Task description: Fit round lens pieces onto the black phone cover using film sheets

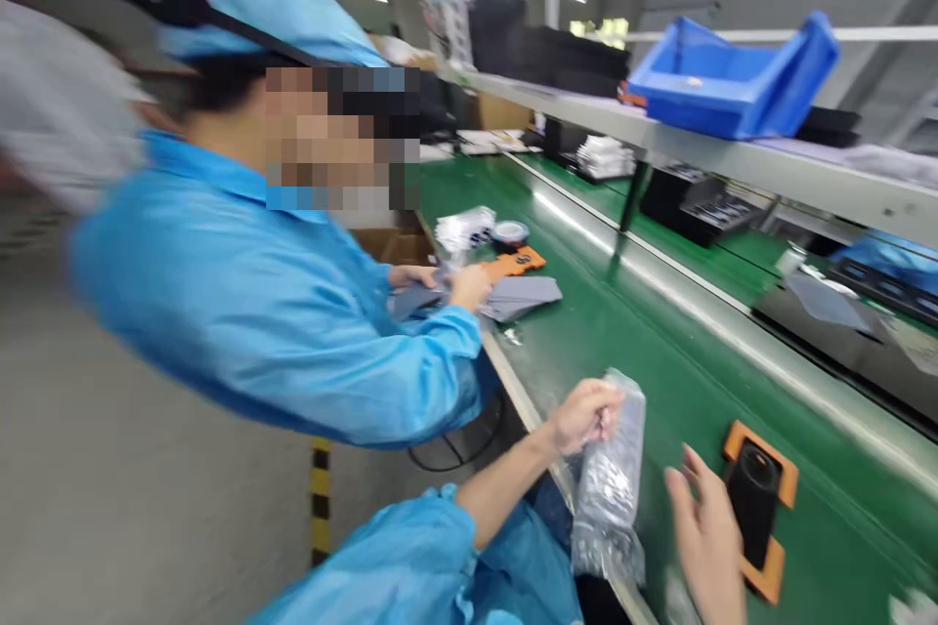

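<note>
My left hand (588, 415) is closed at the upper end of a clear plastic bag (614, 469), fingers pinched against its edge. The crinkled lower end of the bag hangs near the bench's front edge. To the right, my right hand (704, 527) is open with its fingers apart, and nothing shows in it. Just beyond that hand, a black oblong device (752, 498) with a round part at one end lies on an orange holder (766, 574) on the green bench top (681, 410).
At left, a co-worker (293, 303) in blue handles grey sheets (520, 296) beside an orange piece (517, 262). A metal rail (586, 220) runs along the bench. Above it, a shelf (806, 171) carries a blue bin (733, 83). Black trays (696, 205) stand beyond the rail.
</note>
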Available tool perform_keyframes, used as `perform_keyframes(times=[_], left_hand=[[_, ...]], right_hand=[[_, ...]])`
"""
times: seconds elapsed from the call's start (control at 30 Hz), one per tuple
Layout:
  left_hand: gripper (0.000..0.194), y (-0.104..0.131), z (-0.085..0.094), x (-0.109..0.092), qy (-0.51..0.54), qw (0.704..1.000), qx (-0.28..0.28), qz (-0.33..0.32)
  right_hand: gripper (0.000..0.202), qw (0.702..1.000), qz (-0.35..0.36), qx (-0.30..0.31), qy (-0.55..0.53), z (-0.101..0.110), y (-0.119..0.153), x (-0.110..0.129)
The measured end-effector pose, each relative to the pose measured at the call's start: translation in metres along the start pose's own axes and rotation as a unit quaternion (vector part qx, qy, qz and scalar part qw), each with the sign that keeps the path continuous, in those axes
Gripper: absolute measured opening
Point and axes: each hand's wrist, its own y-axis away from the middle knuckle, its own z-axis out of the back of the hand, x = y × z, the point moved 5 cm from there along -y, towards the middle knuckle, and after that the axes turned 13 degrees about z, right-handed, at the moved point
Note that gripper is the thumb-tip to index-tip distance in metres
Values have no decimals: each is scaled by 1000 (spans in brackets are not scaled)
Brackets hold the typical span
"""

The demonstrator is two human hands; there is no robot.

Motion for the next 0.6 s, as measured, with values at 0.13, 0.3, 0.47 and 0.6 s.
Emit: perform_keyframes(times=[0.13, 0.3, 0.47, 0.6], left_hand=[[45, -12, -12, -7, -3, 998, 49, 29], [48, -9, -26, -17, -9, 997, 72, 33], [48, -12, -38, -21, -14, 995, 89, 40], [47, -18, -56, -19, -31, 992, 109, 48]], right_hand=[[70, 994, -11, 112, 14, -33, 6, 10], [72, 988, 4, 151, 5, -53, -3, 12], [67, 991, -11, 129, 37, -47, -4, 0], [66, 992, -39, 122, 19, -46, -8, -3]])
